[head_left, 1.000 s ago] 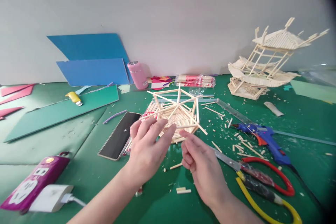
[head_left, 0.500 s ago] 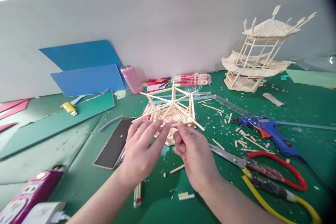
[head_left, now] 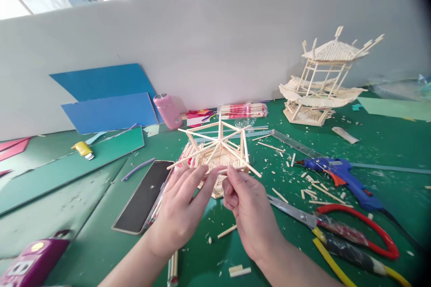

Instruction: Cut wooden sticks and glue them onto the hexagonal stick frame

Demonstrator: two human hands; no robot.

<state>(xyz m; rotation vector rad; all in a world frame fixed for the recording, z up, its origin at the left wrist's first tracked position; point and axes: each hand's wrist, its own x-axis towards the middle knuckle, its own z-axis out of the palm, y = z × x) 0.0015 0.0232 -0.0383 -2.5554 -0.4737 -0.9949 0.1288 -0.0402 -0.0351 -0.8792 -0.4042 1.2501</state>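
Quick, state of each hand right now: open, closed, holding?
Left hand: at the left end of a wooden stick; grip cannot be told.
Right hand: closed, pinching that wooden stick.

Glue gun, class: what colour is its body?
The glue gun's body is blue, clearest in the head view.

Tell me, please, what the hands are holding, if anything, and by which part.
The right hand pinches the front stick of the stick frame partway along; whether the left hand grips it cannot be told.
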